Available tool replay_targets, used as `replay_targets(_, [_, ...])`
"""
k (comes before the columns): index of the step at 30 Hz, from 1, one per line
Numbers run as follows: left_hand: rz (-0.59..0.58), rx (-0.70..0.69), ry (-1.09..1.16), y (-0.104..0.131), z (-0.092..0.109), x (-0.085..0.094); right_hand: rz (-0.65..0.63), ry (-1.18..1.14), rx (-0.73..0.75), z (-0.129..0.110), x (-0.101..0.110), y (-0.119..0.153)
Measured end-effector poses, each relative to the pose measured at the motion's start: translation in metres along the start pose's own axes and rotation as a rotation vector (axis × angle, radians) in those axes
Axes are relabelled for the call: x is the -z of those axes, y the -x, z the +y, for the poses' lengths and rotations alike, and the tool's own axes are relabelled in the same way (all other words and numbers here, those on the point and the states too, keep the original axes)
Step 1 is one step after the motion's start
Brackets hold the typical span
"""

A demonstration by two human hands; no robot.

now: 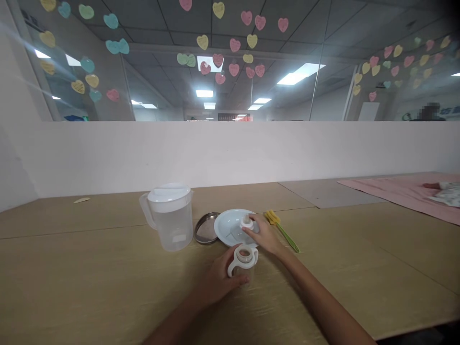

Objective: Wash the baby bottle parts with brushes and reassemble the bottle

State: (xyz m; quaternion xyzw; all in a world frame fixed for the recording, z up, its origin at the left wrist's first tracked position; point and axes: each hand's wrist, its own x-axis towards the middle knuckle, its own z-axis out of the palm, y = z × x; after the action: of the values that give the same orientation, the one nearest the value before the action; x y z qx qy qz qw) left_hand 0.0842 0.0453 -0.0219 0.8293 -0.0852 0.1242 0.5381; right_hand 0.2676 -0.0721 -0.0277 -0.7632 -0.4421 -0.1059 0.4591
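Note:
My left hand (224, 274) is wrapped around a clear baby bottle (244, 270) with a white two-handled ring near its open top. Beyond it, my right hand (264, 232) grips a white bottle cap with a nipple (247, 222), over the pale blue bowl (225, 225). Whether the cap touches the bowl is hard to tell. A round metal dish (207, 229) sits left of the bowl, partly behind its rim. To the right of my right hand lies a brush (285, 234) with a yellow sponge head and green handle.
A clear plastic pitcher (174, 223) with a white lid stands left of the metal dish. At the far right a pink cloth (402, 191) covers part of the wooden table (108, 282). A low white wall (230, 153) with glass above it runs behind the table.

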Motion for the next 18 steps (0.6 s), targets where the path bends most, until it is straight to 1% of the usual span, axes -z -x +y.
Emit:
replay_targets(4, [0.019, 0.015, -0.084, 0.004, -0.002, 0.001, 0.131, 0.033, 0.072, -0.004, 0.003, -0.002])
replay_targets(7, [0.016, -0.04, -0.132, 0.006, -0.007, 0.003, 0.179, 0.02, 0.076, -0.009, 0.005, -0.002])
replay_targets(9, [0.1, -0.128, -0.16, 0.005, -0.009, 0.006, 0.211, 0.001, 0.066, -0.014, 0.007, -0.002])
replay_targets(11, [0.247, -0.2, -0.186, -0.001, -0.007, 0.011, 0.243, -0.018, 0.061, -0.021, 0.008, -0.001])
replay_targets(13, [0.366, -0.227, -0.235, -0.011, 0.0, 0.016, 0.274, -0.036, 0.067, -0.031, 0.008, 0.001])
replay_targets(14, [0.392, -0.235, -0.282, -0.017, 0.006, 0.017, 0.288, -0.045, 0.072, -0.036, 0.008, 0.002])
replay_targets(15, [0.392, -0.249, -0.347, -0.024, 0.013, 0.018, 0.303, -0.054, 0.078, -0.041, 0.008, 0.004])
replay_targets(16, [0.366, -0.271, -0.427, -0.03, 0.02, 0.018, 0.316, -0.063, 0.087, -0.045, 0.008, 0.005])
replay_targets(18, [0.266, -0.327, -0.591, -0.044, 0.034, 0.016, 0.324, -0.081, 0.109, -0.051, 0.008, 0.007])
